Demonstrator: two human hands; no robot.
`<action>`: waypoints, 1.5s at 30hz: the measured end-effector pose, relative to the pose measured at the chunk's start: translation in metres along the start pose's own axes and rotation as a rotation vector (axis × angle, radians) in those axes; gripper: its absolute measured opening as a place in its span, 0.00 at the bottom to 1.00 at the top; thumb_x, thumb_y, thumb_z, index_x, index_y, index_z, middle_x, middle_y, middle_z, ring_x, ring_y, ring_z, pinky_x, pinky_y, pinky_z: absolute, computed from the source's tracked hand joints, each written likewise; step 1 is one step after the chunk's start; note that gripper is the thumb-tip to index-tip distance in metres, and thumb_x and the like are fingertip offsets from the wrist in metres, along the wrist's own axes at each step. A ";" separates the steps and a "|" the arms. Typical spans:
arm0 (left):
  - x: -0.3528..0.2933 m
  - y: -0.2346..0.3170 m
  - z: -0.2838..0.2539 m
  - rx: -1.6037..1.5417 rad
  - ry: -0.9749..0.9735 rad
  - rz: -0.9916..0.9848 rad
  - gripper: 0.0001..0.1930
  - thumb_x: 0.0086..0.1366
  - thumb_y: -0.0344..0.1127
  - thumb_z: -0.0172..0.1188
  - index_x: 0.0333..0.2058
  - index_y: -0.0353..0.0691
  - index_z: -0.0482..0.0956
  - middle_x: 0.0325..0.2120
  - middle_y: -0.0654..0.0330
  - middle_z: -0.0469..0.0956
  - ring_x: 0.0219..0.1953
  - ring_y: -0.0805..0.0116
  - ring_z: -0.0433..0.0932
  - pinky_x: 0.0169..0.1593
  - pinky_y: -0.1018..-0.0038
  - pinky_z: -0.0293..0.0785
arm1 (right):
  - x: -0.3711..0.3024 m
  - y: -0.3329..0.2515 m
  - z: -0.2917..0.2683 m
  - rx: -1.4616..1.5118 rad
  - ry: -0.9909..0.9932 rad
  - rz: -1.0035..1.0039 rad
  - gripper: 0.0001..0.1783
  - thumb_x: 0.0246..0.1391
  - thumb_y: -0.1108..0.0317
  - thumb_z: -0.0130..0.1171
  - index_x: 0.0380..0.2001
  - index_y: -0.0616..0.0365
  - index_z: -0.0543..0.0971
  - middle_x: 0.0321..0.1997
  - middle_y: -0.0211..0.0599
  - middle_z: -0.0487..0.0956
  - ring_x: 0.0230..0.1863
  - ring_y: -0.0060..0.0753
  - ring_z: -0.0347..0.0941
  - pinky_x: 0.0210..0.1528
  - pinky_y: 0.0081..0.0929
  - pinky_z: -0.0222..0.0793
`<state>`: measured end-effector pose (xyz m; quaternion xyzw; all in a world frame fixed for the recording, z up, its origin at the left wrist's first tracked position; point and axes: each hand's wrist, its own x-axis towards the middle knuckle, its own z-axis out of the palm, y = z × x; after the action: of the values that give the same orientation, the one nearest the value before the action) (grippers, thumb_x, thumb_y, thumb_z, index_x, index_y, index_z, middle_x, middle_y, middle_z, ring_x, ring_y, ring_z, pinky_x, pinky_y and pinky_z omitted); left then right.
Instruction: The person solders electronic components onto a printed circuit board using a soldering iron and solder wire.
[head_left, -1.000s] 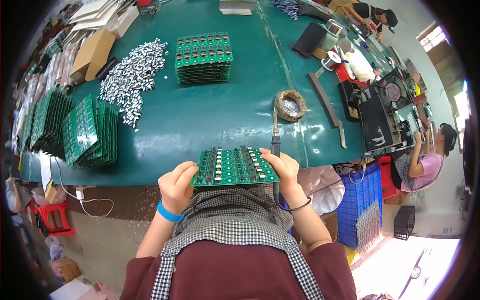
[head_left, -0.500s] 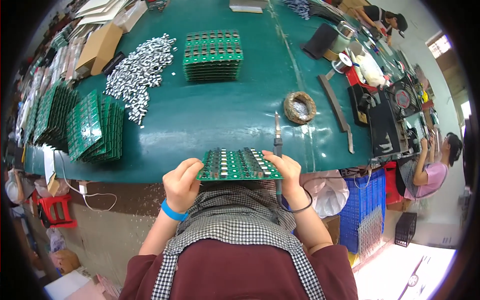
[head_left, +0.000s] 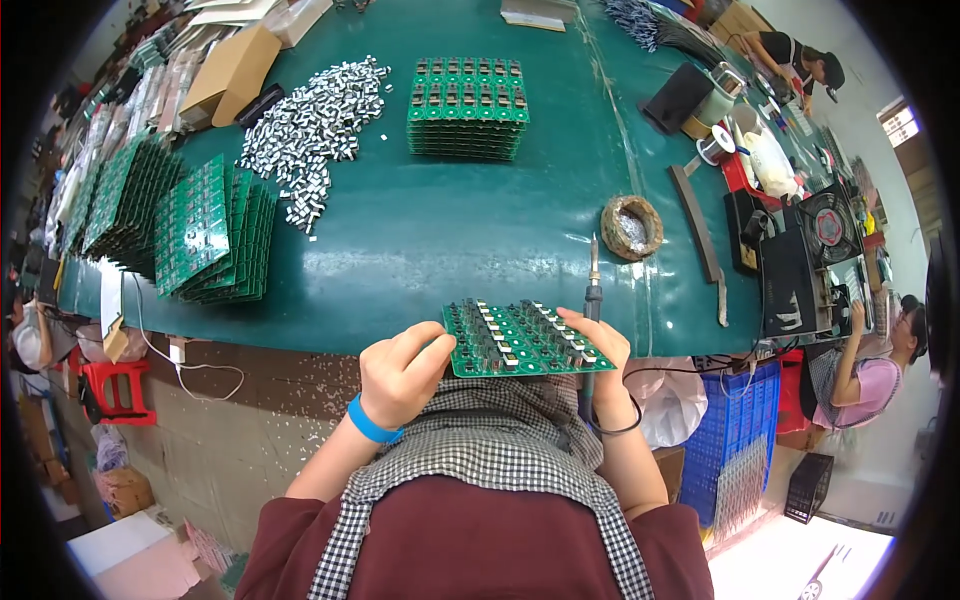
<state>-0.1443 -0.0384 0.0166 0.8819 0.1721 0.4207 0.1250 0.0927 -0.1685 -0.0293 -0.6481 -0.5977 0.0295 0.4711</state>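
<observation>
A green circuit board panel (head_left: 528, 345), set with rows of black and white parts, is held tilted over the near table edge. My left hand (head_left: 405, 372) is closed, its fingertips pinching the board's left edge. At the other end, my right hand (head_left: 606, 358) grips the board's right edge with thumb and fingers. That same hand also keeps a soldering iron (head_left: 593, 295) upright against the board, tip pointing away from me. Just beyond the iron's tip sits a round brown tip-cleaning pot (head_left: 631, 228) with a shiny hollow.
A stack of populated boards (head_left: 467, 110) stands far ahead, beside a heap of small white-and-metal parts (head_left: 315, 125). More boards (head_left: 205, 235) lean at left. A grey metal bar (head_left: 697, 225), solder spool (head_left: 715, 145) and fan (head_left: 830, 225) lie right. Two people work at right.
The board has turned, its right end coming nearer to me, and both hands moved with it. The whole view has shifted, so the table things appear farther right.
</observation>
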 end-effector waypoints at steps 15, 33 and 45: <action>0.001 -0.003 -0.001 -0.020 -0.023 -0.075 0.15 0.41 0.20 0.63 0.32 0.37 0.77 0.29 0.58 0.78 0.21 0.65 0.76 0.21 0.74 0.71 | 0.003 -0.003 -0.001 -0.045 -0.026 0.026 0.14 0.42 0.77 0.57 0.36 0.60 0.77 0.39 0.41 0.82 0.35 0.39 0.80 0.36 0.26 0.74; 0.008 -0.010 -0.005 -0.275 -0.099 -0.117 0.17 0.38 0.20 0.62 0.32 0.38 0.77 0.32 0.58 0.78 0.22 0.65 0.76 0.22 0.74 0.71 | 0.009 -0.004 -0.001 -0.125 -0.047 -0.028 0.14 0.40 0.76 0.59 0.35 0.59 0.77 0.38 0.44 0.82 0.34 0.40 0.80 0.35 0.27 0.75; 0.005 -0.009 -0.004 -0.272 -0.298 0.070 0.22 0.40 0.26 0.61 0.40 0.44 0.80 0.29 0.62 0.74 0.22 0.70 0.75 0.20 0.76 0.70 | 0.001 -0.004 0.000 -0.111 -0.056 -0.022 0.15 0.37 0.81 0.61 0.34 0.61 0.76 0.41 0.45 0.82 0.36 0.40 0.80 0.34 0.25 0.75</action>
<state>-0.1463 -0.0283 0.0195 0.9148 0.0625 0.3091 0.2524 0.0897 -0.1687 -0.0259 -0.6657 -0.6183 0.0093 0.4177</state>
